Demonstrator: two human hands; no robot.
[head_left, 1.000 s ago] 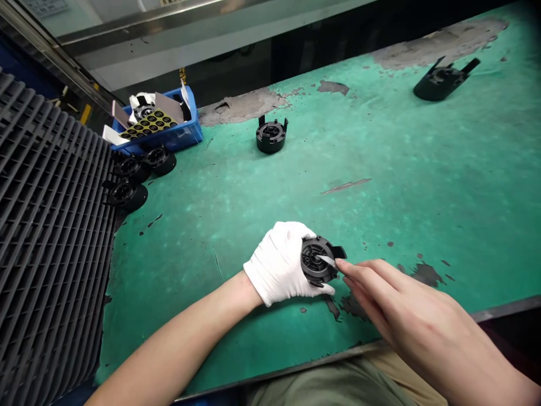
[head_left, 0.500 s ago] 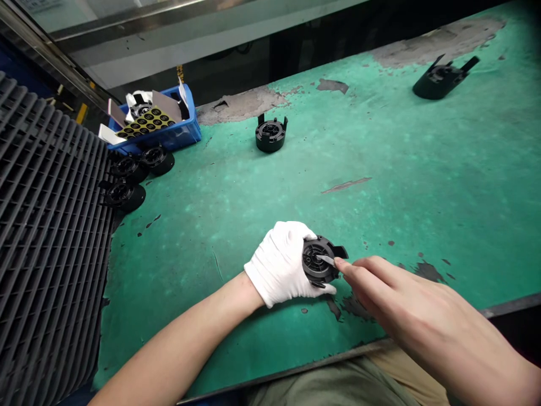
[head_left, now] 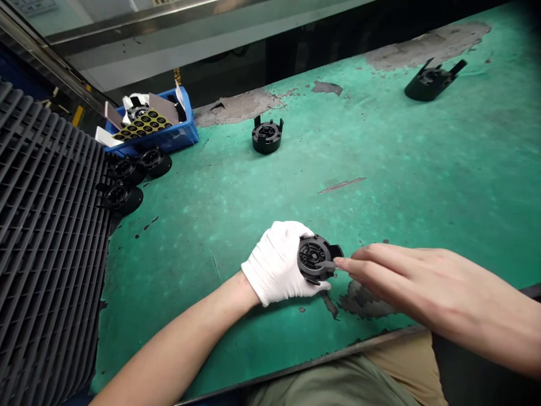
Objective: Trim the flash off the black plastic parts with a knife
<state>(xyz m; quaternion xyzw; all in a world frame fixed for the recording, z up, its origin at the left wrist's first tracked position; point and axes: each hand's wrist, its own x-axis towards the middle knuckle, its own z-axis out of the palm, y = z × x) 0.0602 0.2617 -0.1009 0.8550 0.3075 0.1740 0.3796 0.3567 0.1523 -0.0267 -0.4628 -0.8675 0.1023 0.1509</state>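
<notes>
My left hand (head_left: 279, 262), in a white glove, grips a round black plastic part (head_left: 315, 258) tilted on its edge just above the green table top (head_left: 380, 169). My bare right hand (head_left: 406, 282) comes in from the right with its fingers pressed together. Its fingertips pinch a small thin piece against the face of the part; I cannot name that piece.
A blue bin (head_left: 169, 132) with a sheet of round black stickers (head_left: 143, 125) sits at the back left, three black parts (head_left: 127, 180) beside it. Another black part (head_left: 266, 135) stands mid-table, a larger one (head_left: 431, 83) at the far right. A ribbed black mat (head_left: 46, 242) covers the left.
My right hand has turned flatter and shifted slightly up; the small pale piece at its fingertips now lies dark against the part's face. The left hand has barely moved.
</notes>
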